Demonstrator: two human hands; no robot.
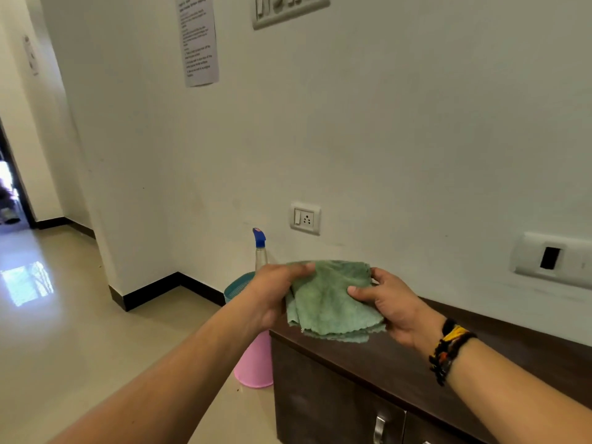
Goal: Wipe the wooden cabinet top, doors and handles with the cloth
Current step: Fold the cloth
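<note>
A folded green cloth (pixel 330 299) hangs in the air above the left end of the dark wooden cabinet top (pixel 384 357). My left hand (pixel 275 293) grips the cloth's left side and my right hand (pixel 390 302) pinches its right side. The cabinet's dark doors (pixel 320 395) face lower left, with a metal handle (pixel 379 429) at the bottom edge of the view. My right wrist wears woven bands.
A pink bucket (pixel 254 366) with a teal rim stands on the floor left of the cabinet, with a blue-capped spray bottle (pixel 260 248) behind it. The white wall carries a socket (pixel 305 218) and another plate (pixel 554 259). Pale tiled floor (pixel 64 315) stretches left toward a doorway.
</note>
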